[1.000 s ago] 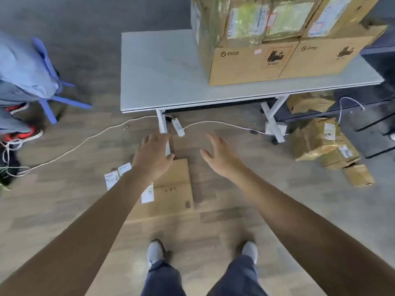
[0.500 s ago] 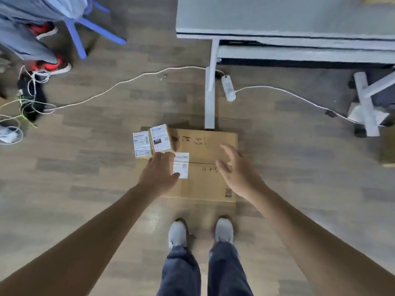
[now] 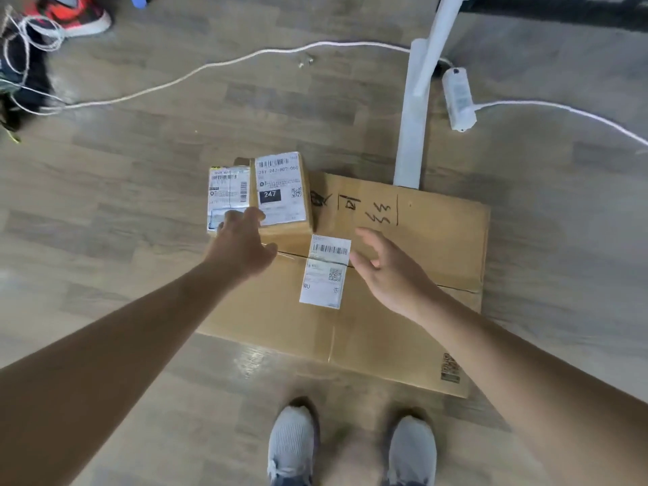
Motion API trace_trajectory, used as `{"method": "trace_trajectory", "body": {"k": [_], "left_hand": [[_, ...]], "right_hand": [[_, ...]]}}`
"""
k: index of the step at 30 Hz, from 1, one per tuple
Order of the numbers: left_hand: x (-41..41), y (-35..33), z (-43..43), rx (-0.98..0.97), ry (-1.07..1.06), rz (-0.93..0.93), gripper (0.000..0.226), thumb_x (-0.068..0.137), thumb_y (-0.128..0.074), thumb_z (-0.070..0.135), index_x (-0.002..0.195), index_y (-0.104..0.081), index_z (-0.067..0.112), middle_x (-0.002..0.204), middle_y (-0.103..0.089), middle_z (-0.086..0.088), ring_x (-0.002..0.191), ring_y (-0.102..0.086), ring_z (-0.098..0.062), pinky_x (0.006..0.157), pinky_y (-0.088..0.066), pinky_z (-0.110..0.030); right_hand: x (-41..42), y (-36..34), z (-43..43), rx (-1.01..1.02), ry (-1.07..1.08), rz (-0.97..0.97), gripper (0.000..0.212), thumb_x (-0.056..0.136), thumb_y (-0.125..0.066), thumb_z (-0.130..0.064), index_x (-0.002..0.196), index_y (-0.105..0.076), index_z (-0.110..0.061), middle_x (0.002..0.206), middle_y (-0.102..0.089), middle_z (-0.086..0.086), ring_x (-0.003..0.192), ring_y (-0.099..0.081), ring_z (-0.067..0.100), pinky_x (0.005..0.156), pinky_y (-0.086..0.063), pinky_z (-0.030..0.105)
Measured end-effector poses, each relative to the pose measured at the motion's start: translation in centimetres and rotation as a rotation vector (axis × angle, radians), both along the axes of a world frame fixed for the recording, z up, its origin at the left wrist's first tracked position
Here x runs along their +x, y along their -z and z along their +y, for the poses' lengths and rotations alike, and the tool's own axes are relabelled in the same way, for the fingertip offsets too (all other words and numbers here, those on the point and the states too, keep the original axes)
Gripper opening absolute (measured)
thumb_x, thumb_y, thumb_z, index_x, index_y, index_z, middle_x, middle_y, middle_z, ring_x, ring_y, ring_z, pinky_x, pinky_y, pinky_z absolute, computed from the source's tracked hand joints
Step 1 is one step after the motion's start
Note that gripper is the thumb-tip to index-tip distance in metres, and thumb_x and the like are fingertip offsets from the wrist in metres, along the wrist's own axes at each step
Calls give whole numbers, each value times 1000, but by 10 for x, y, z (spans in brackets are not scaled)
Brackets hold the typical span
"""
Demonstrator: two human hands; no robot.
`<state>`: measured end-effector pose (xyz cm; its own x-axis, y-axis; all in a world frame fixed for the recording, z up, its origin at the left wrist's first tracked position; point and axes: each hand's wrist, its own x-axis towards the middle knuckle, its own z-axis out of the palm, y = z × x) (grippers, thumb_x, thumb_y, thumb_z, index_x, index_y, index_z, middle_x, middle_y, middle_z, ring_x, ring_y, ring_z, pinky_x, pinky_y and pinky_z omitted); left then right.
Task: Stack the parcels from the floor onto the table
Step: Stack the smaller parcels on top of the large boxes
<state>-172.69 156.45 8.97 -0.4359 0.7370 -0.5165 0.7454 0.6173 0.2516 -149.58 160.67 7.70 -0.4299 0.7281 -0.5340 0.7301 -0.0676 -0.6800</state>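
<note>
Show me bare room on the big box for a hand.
Bare: the big box's near half, below the label; also its right side, past the scribbles. Crowded: far-left corner, with two small parcels and the left hand.

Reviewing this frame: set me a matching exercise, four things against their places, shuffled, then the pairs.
1 large flat brown cardboard box
2 small brown parcel labelled 247
3 white power strip
4 red-and-white sneaker

A top left of view
B right of white table leg
C under the right hand
D at that box's far-left corner

Pairs: 1-C, 2-D, 3-B, 4-A
</note>
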Motion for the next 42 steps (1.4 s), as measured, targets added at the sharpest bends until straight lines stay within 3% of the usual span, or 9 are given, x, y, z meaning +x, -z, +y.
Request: {"method": "trace_trajectory", "body": {"k": [7,10,14,17,20,28,32,38,42], "left_hand": [[-15,35,0,188,-233,-239,43,82,-63,19,122,-48,21,110,-55,4,90,-55,-16,61,-46,-26],[-7,35,-2,249,-352,-353,38,79,-59,12,113,-46,22,107,-63,2,91,-62,-17,69,-57,-32],[11,29,-6,215,-481,-423,42,82,-62,18,121,-46,17,100,-64,1,74,-59,-8,36,-40,-11],[27,23,-6,114,-512,-537,52,86,-60,15,135,-45,10,104,-64,-5,81,-62,-17,54,-52,-24],[47,13,-6,63,-516,-679,38,88,-53,5,125,-56,13,89,-64,-1,75,-59,-18,76,-56,-35],[95,-42,-26,53,-453,-748,36,88,-58,16,123,-58,26,97,-68,-2,72,-60,-13,72,-54,-29],[110,-111,-41,62,-459,-767,44,88,-58,19,130,-53,31,97,-69,-1,79,-66,-18,80,-58,-38],[128,-242,-69,15,-388,-710,55,86,-66,34,136,-44,28,127,-52,-5,106,-57,-20,95,-49,-44],[135,-325,-70,9,-465,-883,78,79,-75,38,143,-34,22,126,-57,-5,106,-60,-18,87,-55,-42]], "right_hand": [[-55,44,22,-66,16,89,56,98,-40,-51,150,-28,-33,155,-33,-11,137,-38,14,100,-27,22],[-69,50,23,-144,40,148,50,98,-41,-51,145,-34,-38,150,-40,-11,132,-44,14,94,-44,29],[-68,49,16,-179,183,158,44,96,-45,-48,138,-43,-35,128,-55,-5,111,-58,16,94,-50,44],[-48,47,12,-191,244,146,33,94,-51,-44,126,-49,-32,116,-58,-6,95,-59,5,77,-51,31],[-22,42,10,-194,295,130,30,91,-58,-39,116,-47,-29,106,-56,-13,86,-52,-5,63,-37,20],[26,-19,-9,-371,471,132,37,87,-63,-46,108,-40,-26,112,-62,4,109,-58,21,97,-47,54],[53,-94,-26,-372,505,202,37,82,-68,-49,100,-41,-32,107,-63,-1,102,-61,12,93,-51,52],[87,-237,-56,-357,568,224,50,72,-77,-53,108,-46,-36,101,-70,-11,98,-67,17,85,-55,47],[102,-338,-66,-357,635,301,64,69,-78,-52,121,-42,-40,115,-67,-8,104,-66,13,90,-54,46]]}}
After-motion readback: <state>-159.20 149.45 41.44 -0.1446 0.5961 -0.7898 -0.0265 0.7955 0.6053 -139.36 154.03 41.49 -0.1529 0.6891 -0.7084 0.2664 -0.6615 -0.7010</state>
